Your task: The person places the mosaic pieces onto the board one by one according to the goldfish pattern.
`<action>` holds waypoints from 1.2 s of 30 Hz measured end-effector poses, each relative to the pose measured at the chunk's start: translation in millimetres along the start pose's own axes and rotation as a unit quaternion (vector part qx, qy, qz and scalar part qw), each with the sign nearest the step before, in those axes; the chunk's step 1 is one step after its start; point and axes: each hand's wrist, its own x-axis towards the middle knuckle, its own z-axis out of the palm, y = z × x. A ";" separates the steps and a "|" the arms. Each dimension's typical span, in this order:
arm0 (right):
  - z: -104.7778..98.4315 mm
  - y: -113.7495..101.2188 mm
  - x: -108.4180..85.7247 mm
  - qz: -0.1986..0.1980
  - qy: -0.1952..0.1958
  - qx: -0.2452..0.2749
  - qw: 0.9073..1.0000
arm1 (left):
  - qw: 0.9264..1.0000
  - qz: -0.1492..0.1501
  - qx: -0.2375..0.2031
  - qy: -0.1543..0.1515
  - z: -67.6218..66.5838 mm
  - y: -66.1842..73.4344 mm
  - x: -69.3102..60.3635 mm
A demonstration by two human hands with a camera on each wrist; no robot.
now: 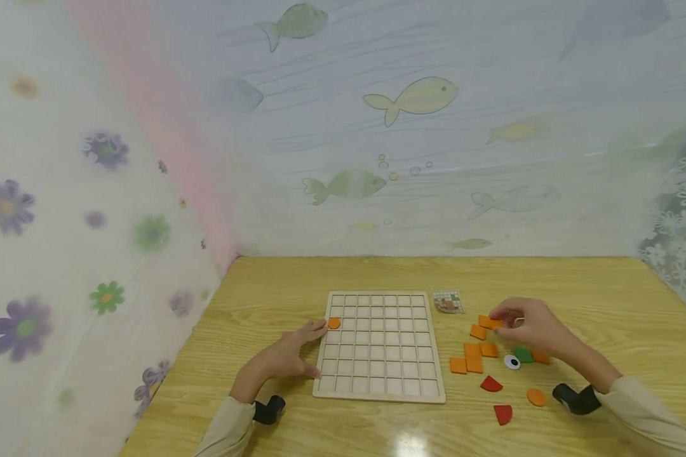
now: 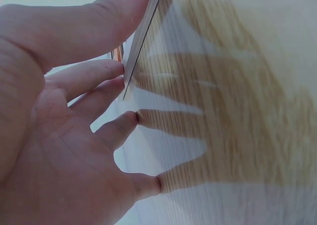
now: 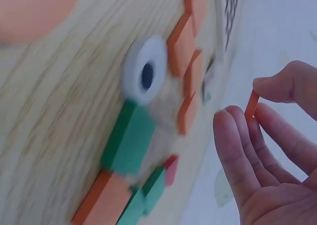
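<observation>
The right hand (image 1: 528,327) pinches 1 orange tile (image 3: 251,107) near loose orange squares (image 1: 473,358), right of the wooden grid board (image 1: 379,352). The left hand (image 1: 282,354), fingers spread, touches the board's left edge.

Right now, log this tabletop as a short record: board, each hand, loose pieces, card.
Board: gridded, flat on the table
On board: one small orange piece, leftmost column, third row from far edge
Left hand: at the board's left edge
Right hand: pinches an orange tile
Loose, right of board: orange squares, red pieces, green pieces, eye piece
Card: beside board's far right corner
</observation>
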 end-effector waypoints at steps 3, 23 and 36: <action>8.7 -7.7 7.1 -0.027 -0.006 0.009 1.000 | 1.000 0.004 -0.001 0.000 0.0 -0.6 0.3; 48.1 -36.7 24.9 -0.047 -0.063 0.093 0.993 | 1.000 -0.001 -0.008 0.000 0.9 -3.0 0.4; 72.5 -54.3 39.6 -0.059 -0.078 0.122 0.988 | 1.000 0.001 -0.006 0.002 0.6 -1.8 -0.5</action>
